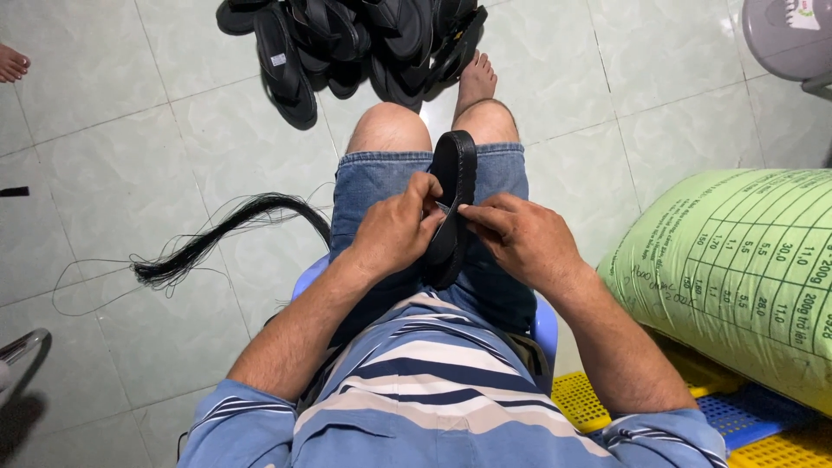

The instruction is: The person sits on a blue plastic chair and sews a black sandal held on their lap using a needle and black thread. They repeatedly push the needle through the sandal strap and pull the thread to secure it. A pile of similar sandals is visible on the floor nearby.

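Both your hands have a grip on one black sandal (453, 186) held over your lap; your left hand (394, 232) is curled closed around its left edge near the middle, thumb on top, and your right hand (520, 238) pinches the right edge at the same height, fingers pointing inward and closed on the sole's rim; the sandal stands on edge, its rounded end pointing away from you between your knees, its near end hidden behind your hands against the denim shorts (381, 178); you sit on a blue plastic stool (545, 325), of which only the rim shows at either side of your hips; ahead of your knees a pile of black sandals (347, 43) lies on the pale tiled floor (130, 173), well apart from the one you hold; a bundle of thin black strands (217, 234) trails across the tiles to your left; a green printed sack (737, 277) rests on yellow and blue plastic crates (737, 416) at your right.
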